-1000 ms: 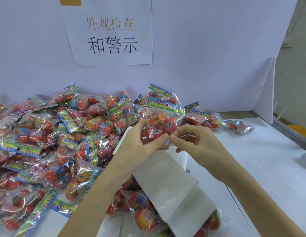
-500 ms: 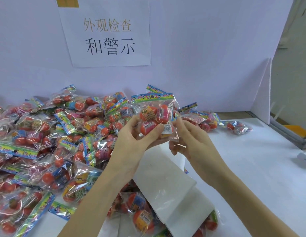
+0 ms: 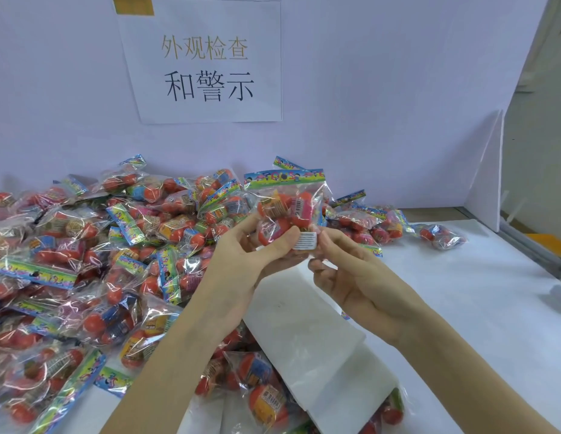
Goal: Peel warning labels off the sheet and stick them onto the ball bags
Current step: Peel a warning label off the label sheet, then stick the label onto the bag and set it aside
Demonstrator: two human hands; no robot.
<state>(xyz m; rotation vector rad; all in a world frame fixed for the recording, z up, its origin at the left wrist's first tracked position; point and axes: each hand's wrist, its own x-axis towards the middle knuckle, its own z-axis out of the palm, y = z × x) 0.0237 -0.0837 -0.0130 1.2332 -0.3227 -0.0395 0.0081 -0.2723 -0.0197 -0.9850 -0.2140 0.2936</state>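
1 bag (image 3: 288,208) is pinched by the left hand (image 3: 251,258) above the pile (image 3: 100,261); its label (image 3: 305,240) is touched by curled right hand (image 3: 351,277) fingers.

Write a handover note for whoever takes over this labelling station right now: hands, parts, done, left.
Left hand: grips the raised ball bag by its lower edge.
Right hand: fingers at the bag's lower right corner, beside the white warning label.
Label: appears stuck on the bag's lower part.
Label sheets: white, lying on the table under the hands.
Pile of ball bags: to the left and behind.
Done: this bag looks labelled.
Left: press the label flat, put the bag aside, carry on with the pile.
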